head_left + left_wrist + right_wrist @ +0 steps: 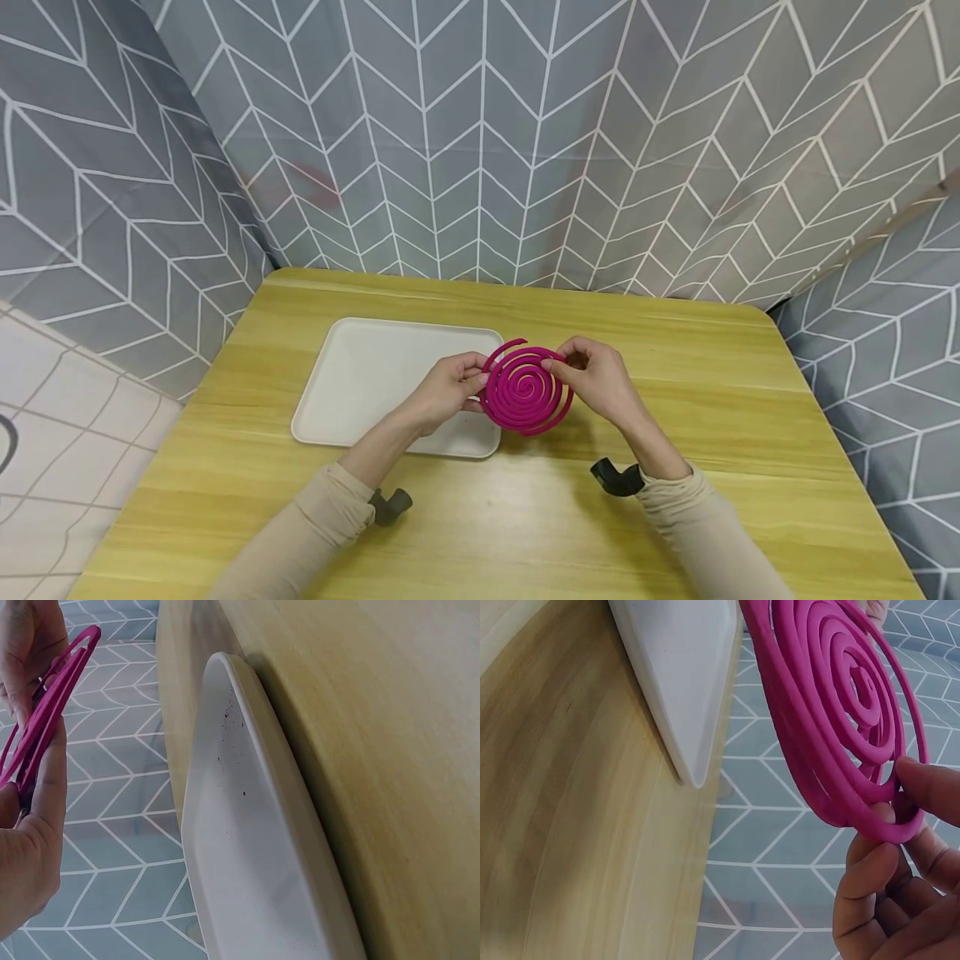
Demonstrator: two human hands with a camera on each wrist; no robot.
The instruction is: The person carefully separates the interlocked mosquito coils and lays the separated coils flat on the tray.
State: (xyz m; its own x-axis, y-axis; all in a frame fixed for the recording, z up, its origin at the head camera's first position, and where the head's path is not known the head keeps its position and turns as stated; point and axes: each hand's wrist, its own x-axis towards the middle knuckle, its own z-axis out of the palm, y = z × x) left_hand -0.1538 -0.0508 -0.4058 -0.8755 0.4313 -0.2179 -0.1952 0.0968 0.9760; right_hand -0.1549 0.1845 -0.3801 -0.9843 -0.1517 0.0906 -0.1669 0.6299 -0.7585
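A magenta mosquito coil [527, 387], wound in flat spirals, is held up off the table between both hands. My left hand [442, 392] grips its left rim, thumb on the near face and fingers behind. In the right wrist view, my right hand [896, 900] pinches an outer turn of the coil [810, 742] between thumb and fingers. Seen edge-on in the left wrist view, the coil [46, 712] shows layers lying close together with narrow gaps. Part of the rim is hidden behind the fingers.
A white rectangular tray [375, 375] lies on the wooden table [712, 417], partly under my left hand. Small dark specks [234, 727] dot its surface. A grey patterned curtain [480, 150] hangs behind the table. Black curved pieces [617, 477] sit by both wrists.
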